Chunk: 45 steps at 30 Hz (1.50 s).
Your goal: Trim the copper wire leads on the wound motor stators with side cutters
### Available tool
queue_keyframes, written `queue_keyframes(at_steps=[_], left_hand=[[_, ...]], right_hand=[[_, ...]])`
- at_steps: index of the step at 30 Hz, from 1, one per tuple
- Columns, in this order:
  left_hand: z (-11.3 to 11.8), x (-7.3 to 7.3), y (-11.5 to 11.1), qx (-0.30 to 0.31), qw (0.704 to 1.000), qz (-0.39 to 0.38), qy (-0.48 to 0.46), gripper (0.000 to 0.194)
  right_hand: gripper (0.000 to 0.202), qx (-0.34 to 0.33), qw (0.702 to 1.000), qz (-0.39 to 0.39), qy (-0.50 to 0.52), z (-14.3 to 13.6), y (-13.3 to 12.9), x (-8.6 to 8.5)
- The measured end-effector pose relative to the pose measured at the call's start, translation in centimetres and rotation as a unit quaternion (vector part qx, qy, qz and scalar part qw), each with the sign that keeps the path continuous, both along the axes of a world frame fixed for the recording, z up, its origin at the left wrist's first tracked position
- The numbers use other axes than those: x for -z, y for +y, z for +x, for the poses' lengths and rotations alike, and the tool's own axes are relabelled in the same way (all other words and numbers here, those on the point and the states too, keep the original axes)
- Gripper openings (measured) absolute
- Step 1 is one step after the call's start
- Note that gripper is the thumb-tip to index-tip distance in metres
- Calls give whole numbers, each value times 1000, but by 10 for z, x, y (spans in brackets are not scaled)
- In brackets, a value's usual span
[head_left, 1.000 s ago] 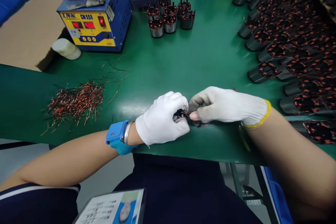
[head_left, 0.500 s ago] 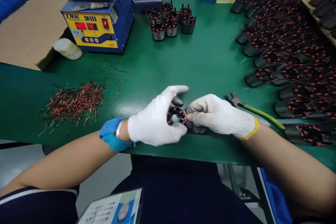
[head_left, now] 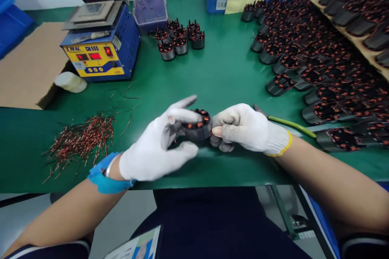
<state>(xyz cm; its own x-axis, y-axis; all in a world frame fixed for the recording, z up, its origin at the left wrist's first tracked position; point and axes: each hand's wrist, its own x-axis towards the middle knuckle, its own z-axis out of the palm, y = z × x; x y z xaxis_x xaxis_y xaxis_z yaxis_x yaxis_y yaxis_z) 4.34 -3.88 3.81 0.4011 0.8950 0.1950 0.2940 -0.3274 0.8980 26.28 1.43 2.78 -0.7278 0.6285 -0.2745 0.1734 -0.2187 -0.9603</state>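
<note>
A motor stator [head_left: 198,131], a dark ring with copper windings, sits low over the green table between my hands, slightly blurred. My left hand [head_left: 161,141], in a white glove, is loosely around its left side. One finger lies across the stator's top, while the thumb and index finger stand away from it. My gloved right hand [head_left: 240,129] is closed in a pinch at the stator's right edge, with a bare thumb tip. What looks like a thin copper wire runs into that pinch; the fingertips partly hide it. Pliers [head_left: 291,125] with a green handle lie beyond the right wrist.
Copper wire clippings [head_left: 82,139] lie heaped at left. Behind them stand a yellow-and-blue powered unit [head_left: 97,62] and a white round container [head_left: 70,82]. Several stators [head_left: 179,42] sit at centre back; many more [head_left: 304,64] fill the right. Blue bins [head_left: 221,4] line the back.
The stator has turned from facing me to standing more upright. My left hand has moved left and opened wider around it. The right hand keeps its pinch; the camera view has shifted.
</note>
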Motion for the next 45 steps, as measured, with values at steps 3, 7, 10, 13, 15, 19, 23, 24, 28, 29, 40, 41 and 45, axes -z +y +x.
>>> queue_keyframes(at_steps=[3,7,10,13,15,19,23,24,28,29,40,41,45], left_hand=[[-3,4,-7,52,948,300,91,31],[-9,5,-8,-69,931,350,72,20],[-6,3,0,-164,986,9,-30,32],[-2,-1,8,-12,937,-348,-34,58],[-1,-4,8,34,895,-441,-61,50],[-1,-8,-4,-25,978,-195,-69,52],[-3,-5,-16,16,972,228,59,20],[-3,-3,-16,2,958,277,70,19],[-2,3,-1,-153,988,0,-37,30],[-2,3,4,-128,979,-148,-61,42],[0,-7,-1,-104,972,-70,-200,26],[1,-6,0,-82,982,-94,-142,19],[6,2,3,21,978,-138,156,52]], right_hand=[[20,19,999,-16,45,-1,0,-1],[21,26,998,36,45,1,-2,-5],[23,22,988,151,0,3,-5,-9],[25,13,959,279,-53,3,-7,-13],[25,11,954,290,-71,3,-6,-11],[23,29,993,112,-35,-1,-4,-1],[20,37,998,-19,46,-4,-3,4],[20,32,998,-12,48,-3,-4,4],[24,26,995,95,13,1,-6,-2],[24,29,992,125,3,2,-6,-3],[20,-21,995,92,-24,-10,-5,5],[21,-35,987,149,-49,-10,-5,4],[22,-49,946,295,-129,-8,-5,4]])
